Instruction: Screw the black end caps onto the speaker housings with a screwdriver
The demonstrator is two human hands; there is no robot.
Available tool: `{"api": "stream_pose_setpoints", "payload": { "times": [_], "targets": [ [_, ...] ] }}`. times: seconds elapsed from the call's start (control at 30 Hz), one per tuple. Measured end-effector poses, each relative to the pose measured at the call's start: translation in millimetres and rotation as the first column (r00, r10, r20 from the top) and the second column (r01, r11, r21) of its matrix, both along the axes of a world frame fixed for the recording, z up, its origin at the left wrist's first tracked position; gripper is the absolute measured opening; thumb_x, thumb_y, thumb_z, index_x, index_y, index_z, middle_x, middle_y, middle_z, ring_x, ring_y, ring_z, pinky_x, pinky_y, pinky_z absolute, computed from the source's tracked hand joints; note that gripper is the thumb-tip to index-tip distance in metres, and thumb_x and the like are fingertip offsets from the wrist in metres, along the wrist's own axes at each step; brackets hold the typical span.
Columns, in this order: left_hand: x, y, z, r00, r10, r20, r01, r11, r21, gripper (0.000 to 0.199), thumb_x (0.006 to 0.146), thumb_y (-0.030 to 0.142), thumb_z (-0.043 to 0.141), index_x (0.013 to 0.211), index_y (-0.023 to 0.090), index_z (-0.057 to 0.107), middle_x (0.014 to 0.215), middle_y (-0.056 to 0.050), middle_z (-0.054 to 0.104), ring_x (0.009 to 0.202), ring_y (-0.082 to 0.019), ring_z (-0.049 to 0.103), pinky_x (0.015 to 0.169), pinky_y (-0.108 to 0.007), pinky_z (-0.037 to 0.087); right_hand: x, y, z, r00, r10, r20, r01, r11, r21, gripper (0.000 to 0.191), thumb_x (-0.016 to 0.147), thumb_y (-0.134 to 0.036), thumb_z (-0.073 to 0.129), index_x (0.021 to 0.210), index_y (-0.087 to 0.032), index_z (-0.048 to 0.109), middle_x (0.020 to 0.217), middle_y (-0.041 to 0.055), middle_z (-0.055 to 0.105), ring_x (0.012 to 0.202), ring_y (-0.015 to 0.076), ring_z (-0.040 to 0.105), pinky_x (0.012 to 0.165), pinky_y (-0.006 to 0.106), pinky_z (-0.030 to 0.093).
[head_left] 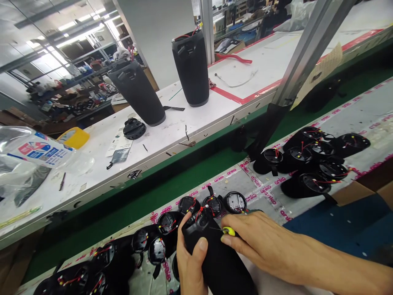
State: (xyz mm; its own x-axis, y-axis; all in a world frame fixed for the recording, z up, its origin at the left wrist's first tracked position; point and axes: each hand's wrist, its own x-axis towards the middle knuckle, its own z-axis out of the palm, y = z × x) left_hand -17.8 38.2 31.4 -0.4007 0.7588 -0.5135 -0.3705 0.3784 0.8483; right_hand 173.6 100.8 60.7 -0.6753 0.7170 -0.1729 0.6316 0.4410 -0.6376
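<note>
My left hand (192,262) wraps round a black fabric-covered cylinder, which looks like a portable speaker body (222,262), tilted with its top away from me. Red wires with small connectors stick out of that top end. Pinched between the thumb and fingers of my right hand (260,241) is a thin-shafted tool with a yellow-green handle (229,232). Its thin shaft points left at the speaker's side, near the moulded port panel (201,222); whether the tip touches cannot be made out.
Several open black speaker bodies (167,223) stand beyond my hands, with another group (301,153) at right by a cardboard box (353,192). On the white bench (172,123) stand two taller speakers (192,69), a black round part (134,128) and a plastic bottle (37,149). A metal post (307,53) rises at right.
</note>
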Motion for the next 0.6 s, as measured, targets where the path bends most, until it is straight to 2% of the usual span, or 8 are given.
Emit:
{"api": "stream_pose_setpoints", "payload": {
  "times": [0.1, 0.23, 0.33, 0.4, 0.47, 0.5, 0.53, 0.6],
  "targets": [
    [-4.0, -0.8, -1.9, 0.998, -0.041, -0.054, 0.042, 0.999, 0.024, 0.095, 0.063, 0.058, 0.089, 0.145, 0.022, 0.057, 0.128, -0.016, 0.077, 0.123, -0.041, 0.071, 0.106, -0.051, 0.058, -2.4, 11.7, 1.3, 0.994, 0.103, 0.046, -0.109, 0.98, 0.164, 0.013, 0.109, -0.031, 0.052, 0.102, -0.024, 0.06, 0.092, 0.0001, 0.072, 0.078, 0.0233, 0.071, 0.064, 0.036, 0.038],
    [-6.2, -0.7, -1.1, 0.995, -0.069, -0.068, 0.071, 0.997, 0.037, 0.096, 0.061, 0.057, 0.09, 0.145, 0.023, 0.057, 0.137, -0.016, 0.072, 0.133, -0.041, 0.065, 0.114, -0.05, 0.052, -4.5, 20.9, 0.8, 0.972, 0.191, 0.138, -0.231, 0.887, 0.4, 0.008, 0.106, -0.031, 0.058, 0.104, -0.023, 0.058, 0.087, 0.0008, 0.068, 0.075, 0.0234, 0.068, 0.058, 0.037, 0.03],
    [-6.4, -0.1, 1.4, 0.993, -0.105, -0.058, 0.105, 0.994, 0.011, 0.097, 0.06, 0.057, 0.091, 0.145, 0.025, 0.056, 0.14, -0.015, 0.071, 0.132, -0.04, 0.066, 0.115, -0.05, 0.051, -5.5, 23.0, 2.7, 0.956, 0.227, 0.186, -0.29, 0.833, 0.471, 0.01, 0.103, -0.031, 0.064, 0.103, -0.023, 0.057, 0.086, 0.001, 0.067, 0.073, 0.0226, 0.066, 0.055, 0.037, 0.028],
    [-6.4, 0.0, 1.7, 0.991, -0.125, -0.057, 0.126, 0.992, 0.016, 0.096, 0.06, 0.056, 0.091, 0.144, 0.026, 0.056, 0.138, -0.014, 0.072, 0.13, -0.04, 0.067, 0.115, -0.05, 0.051, -5.7, 24.0, 5.3, 0.952, 0.223, 0.211, -0.3, 0.82, 0.488, 0.011, 0.101, -0.031, 0.066, 0.1, -0.024, 0.058, 0.084, 0.0014, 0.066, 0.072, 0.0227, 0.065, 0.055, 0.036, 0.028],
    [-6.4, -0.8, -0.7, 0.992, -0.123, -0.024, 0.124, 0.991, 0.043, 0.094, 0.061, 0.054, 0.09, 0.143, 0.025, 0.057, 0.133, -0.014, 0.075, 0.127, -0.04, 0.069, 0.112, -0.05, 0.053, -4.3, 24.5, 8.2, 0.958, 0.22, 0.183, -0.281, 0.84, 0.463, 0.009, 0.102, -0.03, 0.064, 0.099, -0.024, 0.059, 0.085, 0.0018, 0.067, 0.074, 0.0231, 0.066, 0.057, 0.035, 0.032],
    [-6.4, -1.5, -3.0, 0.994, -0.11, 0.02, 0.109, 0.992, 0.061, 0.093, 0.061, 0.054, 0.09, 0.143, 0.026, 0.058, 0.13, -0.014, 0.077, 0.126, -0.041, 0.069, 0.11, -0.051, 0.055, -2.8, 24.2, 9.4, 0.967, 0.212, 0.139, -0.251, 0.875, 0.414, 0.008, 0.103, -0.031, 0.063, 0.101, -0.024, 0.06, 0.087, 0.0018, 0.068, 0.076, 0.0231, 0.067, 0.059, 0.035, 0.035],
    [-6.5, -2.4, -6.0, 0.994, -0.087, 0.068, 0.082, 0.994, 0.078, 0.092, 0.061, 0.055, 0.089, 0.143, 0.027, 0.059, 0.126, -0.013, 0.078, 0.124, -0.042, 0.07, 0.108, -0.053, 0.056, -0.9, 23.3, 10.0, 0.979, 0.187, 0.078, -0.203, 0.92, 0.336, 0.009, 0.104, -0.033, 0.061, 0.104, -0.024, 0.061, 0.091, 0.0015, 0.07, 0.08, 0.0228, 0.068, 0.064, 0.034, 0.039],
    [-7.3, -4.2, -12.3, 0.992, -0.028, 0.121, 0.013, 0.992, 0.122, 0.085, 0.066, 0.063, 0.083, 0.141, 0.027, 0.064, 0.124, -0.014, 0.079, 0.124, -0.044, 0.07, 0.105, -0.054, 0.058, 3.1, 19.9, 8.2, 0.998, 0.055, -0.04, -0.051, 0.994, 0.102, 0.018, 0.106, -0.04, 0.058, 0.118, -0.027, 0.062, 0.102, 0.0009, 0.072, 0.09, 0.0228, 0.07, 0.075, 0.035, 0.046]
  ]
}}
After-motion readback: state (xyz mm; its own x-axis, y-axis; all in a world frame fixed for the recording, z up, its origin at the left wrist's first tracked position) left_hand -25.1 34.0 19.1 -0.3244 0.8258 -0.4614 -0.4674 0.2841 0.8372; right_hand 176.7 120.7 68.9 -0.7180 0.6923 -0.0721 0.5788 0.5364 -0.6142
